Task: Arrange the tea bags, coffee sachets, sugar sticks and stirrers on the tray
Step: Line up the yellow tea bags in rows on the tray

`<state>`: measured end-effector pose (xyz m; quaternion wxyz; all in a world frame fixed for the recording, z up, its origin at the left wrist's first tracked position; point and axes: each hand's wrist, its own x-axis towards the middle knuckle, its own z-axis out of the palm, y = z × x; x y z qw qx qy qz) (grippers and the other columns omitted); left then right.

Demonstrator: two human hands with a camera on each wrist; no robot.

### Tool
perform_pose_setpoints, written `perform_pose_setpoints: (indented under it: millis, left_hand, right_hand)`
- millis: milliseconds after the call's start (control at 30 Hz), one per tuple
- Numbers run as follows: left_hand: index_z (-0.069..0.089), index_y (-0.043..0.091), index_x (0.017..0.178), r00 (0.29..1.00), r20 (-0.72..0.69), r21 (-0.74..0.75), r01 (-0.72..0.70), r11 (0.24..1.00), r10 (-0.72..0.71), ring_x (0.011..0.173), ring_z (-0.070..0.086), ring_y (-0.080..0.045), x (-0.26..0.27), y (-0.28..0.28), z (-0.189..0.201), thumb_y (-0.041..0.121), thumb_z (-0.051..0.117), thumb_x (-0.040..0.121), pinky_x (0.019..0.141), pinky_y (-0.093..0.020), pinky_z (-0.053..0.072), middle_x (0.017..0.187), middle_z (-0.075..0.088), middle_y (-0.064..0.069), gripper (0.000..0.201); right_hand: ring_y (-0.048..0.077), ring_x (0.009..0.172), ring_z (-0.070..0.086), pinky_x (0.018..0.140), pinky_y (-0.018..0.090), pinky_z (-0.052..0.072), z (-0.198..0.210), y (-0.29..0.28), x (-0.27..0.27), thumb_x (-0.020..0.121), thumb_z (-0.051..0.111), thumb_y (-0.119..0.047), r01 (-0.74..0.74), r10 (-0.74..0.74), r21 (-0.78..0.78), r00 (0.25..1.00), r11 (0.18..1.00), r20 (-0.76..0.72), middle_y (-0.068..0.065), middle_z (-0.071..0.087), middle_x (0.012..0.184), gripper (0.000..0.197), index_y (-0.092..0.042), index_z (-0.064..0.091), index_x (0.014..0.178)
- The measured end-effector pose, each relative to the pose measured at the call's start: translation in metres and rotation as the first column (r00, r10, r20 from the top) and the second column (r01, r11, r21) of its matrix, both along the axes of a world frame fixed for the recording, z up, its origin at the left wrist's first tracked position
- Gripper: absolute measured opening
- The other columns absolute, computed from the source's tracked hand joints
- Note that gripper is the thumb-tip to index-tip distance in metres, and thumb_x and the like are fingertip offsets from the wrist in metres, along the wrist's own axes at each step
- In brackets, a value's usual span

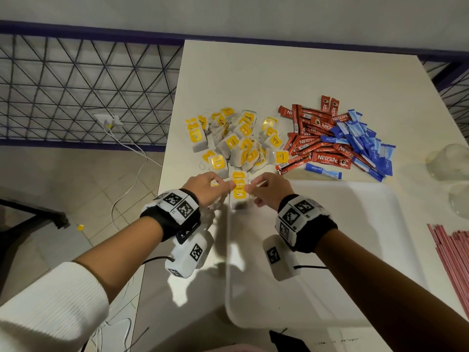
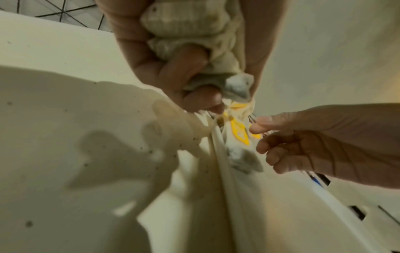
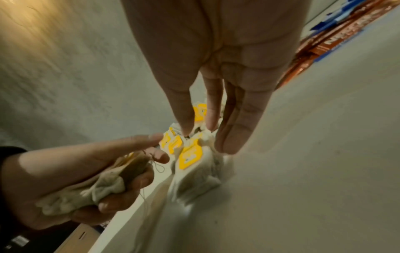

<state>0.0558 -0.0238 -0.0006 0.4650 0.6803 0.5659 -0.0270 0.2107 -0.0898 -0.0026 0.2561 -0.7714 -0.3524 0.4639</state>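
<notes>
A pile of yellow-tagged tea bags [image 1: 228, 141] lies on the white table, with red coffee sachets [image 1: 317, 141] and blue sugar sticks [image 1: 365, 141] to its right. Pink stirrers [image 1: 451, 260] lie at the right edge. The white tray [image 1: 330, 250] sits near me. A small stack of tea bags [image 1: 238, 191] [image 3: 194, 164] stands in its far left corner. My left hand [image 1: 218, 185] [image 2: 205, 95] grips a bunch of tea bags [image 2: 194, 42] in its palm, its forefinger touching the stack. My right hand [image 1: 253, 189] [image 3: 198, 128] pinches a tea bag of that stack with thumb and forefinger.
Two clear upturned cups [image 1: 449, 161] stand at the table's right edge. The table's left edge [image 1: 162, 174] drops to a tiled floor with a white cable [image 1: 127, 186] and a wire fence [image 1: 76, 85]. A wall runs behind the table.
</notes>
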Motion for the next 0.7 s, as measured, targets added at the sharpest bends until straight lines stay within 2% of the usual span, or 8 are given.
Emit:
perform_pose_setpoints:
  millis: [100, 167, 267, 367, 467, 567, 667, 700]
  left_hand:
    - [0.064, 0.027, 0.09, 0.995, 0.079, -0.144, -0.056, 0.988, 0.068, 0.102, 0.054, -0.022, 0.0, -0.001, 0.011, 0.058, 0.03, 0.093, 0.081, -0.03, 0.043, 0.111, 0.056, -0.004, 0.046]
    - [0.062, 0.026, 0.084, 0.973, 0.16, -0.272, -0.119, 0.955, 0.167, 0.102, 0.053, -0.023, 0.0, -0.005, 0.021, 0.055, 0.019, 0.096, 0.091, -0.033, 0.043, 0.109, 0.056, -0.007, 0.053]
    - [0.06, 0.022, 0.083, 0.914, 0.221, -0.463, -0.209, 0.861, 0.341, 0.082, 0.058, -0.022, -0.001, -0.011, 0.031, 0.058, 0.015, 0.095, 0.066, -0.026, 0.048, 0.105, 0.057, -0.01, 0.059]
    - [0.062, 0.022, 0.09, 0.903, 0.207, -0.531, -0.219, 0.819, 0.375, 0.107, 0.054, -0.028, -0.001, -0.016, 0.035, 0.065, 0.016, 0.091, 0.063, -0.027, 0.045, 0.131, 0.047, -0.011, 0.063]
    - [0.059, 0.02, 0.095, 0.89, 0.213, -0.613, -0.2, 0.765, 0.403, 0.07, 0.057, -0.02, 0.0, -0.024, 0.042, 0.066, 0.023, 0.089, 0.049, -0.022, 0.043, 0.103, 0.058, -0.007, 0.058]
    - [0.058, 0.017, 0.089, 0.872, 0.313, -0.649, -0.091, 0.755, 0.375, 0.048, 0.056, -0.013, -0.001, -0.032, 0.044, 0.051, 0.034, 0.093, 0.038, -0.015, 0.042, 0.067, 0.061, -0.001, 0.042]
    - [0.058, 0.018, 0.092, 0.843, 0.392, -0.574, -0.089, 0.814, 0.369, 0.042, 0.055, -0.007, -0.002, -0.041, 0.045, 0.021, 0.051, 0.093, 0.034, -0.015, 0.042, 0.074, 0.06, 0.0, 0.007]
    - [0.056, 0.018, 0.095, 0.82, 0.405, -0.562, -0.125, 0.818, 0.404, 0.041, 0.056, -0.007, -0.003, -0.043, 0.042, 0.011, 0.054, 0.09, 0.033, -0.015, 0.042, 0.074, 0.06, -0.001, 0.009]
  right_hand:
    - [0.017, 0.061, 0.058, 0.07, 0.033, 0.054, 0.016, -0.002, -0.003, 0.082, 0.066, -0.028, -0.101, 0.103, 0.038, 0.993, 0.994, -0.06, 0.002, 0.059, 0.068, 0.025, -0.008, 0.059, 0.094]
    - [0.017, 0.06, 0.057, 0.066, 0.033, 0.053, 0.028, -0.005, -0.01, 0.083, 0.066, -0.028, -0.146, 0.151, 0.038, 0.968, 0.989, -0.202, 0.003, 0.058, 0.068, 0.024, -0.008, 0.058, 0.093]
    - [0.013, 0.054, 0.053, 0.057, 0.027, 0.052, 0.035, -0.01, -0.019, 0.084, 0.065, -0.029, -0.174, 0.177, 0.036, 0.939, 0.984, -0.293, 0.001, 0.055, 0.064, 0.023, -0.009, 0.055, 0.089]
    - [0.01, 0.049, 0.049, 0.048, 0.023, 0.049, 0.034, -0.013, -0.024, 0.083, 0.066, -0.031, -0.169, 0.167, 0.024, 0.932, 0.985, -0.322, 0.001, 0.052, 0.063, 0.025, -0.009, 0.055, 0.085]
    - [0.011, 0.05, 0.048, 0.043, 0.019, 0.046, 0.035, -0.015, -0.024, 0.085, 0.065, -0.02, -0.161, 0.16, 0.023, 0.93, 0.987, -0.33, 0.002, 0.052, 0.062, 0.017, -0.009, 0.055, 0.077]
    - [0.012, 0.05, 0.045, 0.042, 0.019, 0.042, 0.037, -0.016, -0.02, 0.087, 0.062, -0.011, -0.108, 0.109, 0.023, 0.915, 0.994, -0.388, 0.004, 0.05, 0.062, 0.016, -0.011, 0.054, 0.073]
    - [0.012, 0.05, 0.046, 0.045, 0.022, 0.043, 0.04, -0.018, -0.013, 0.087, 0.061, -0.01, -0.042, 0.048, 0.024, 0.886, 0.999, -0.461, 0.006, 0.05, 0.062, 0.016, -0.01, 0.052, 0.074]
    - [0.013, 0.051, 0.047, 0.046, 0.023, 0.044, 0.041, -0.02, -0.011, 0.087, 0.061, -0.01, -0.032, 0.04, 0.026, 0.875, 0.999, -0.482, 0.006, 0.05, 0.063, 0.016, -0.01, 0.052, 0.074]
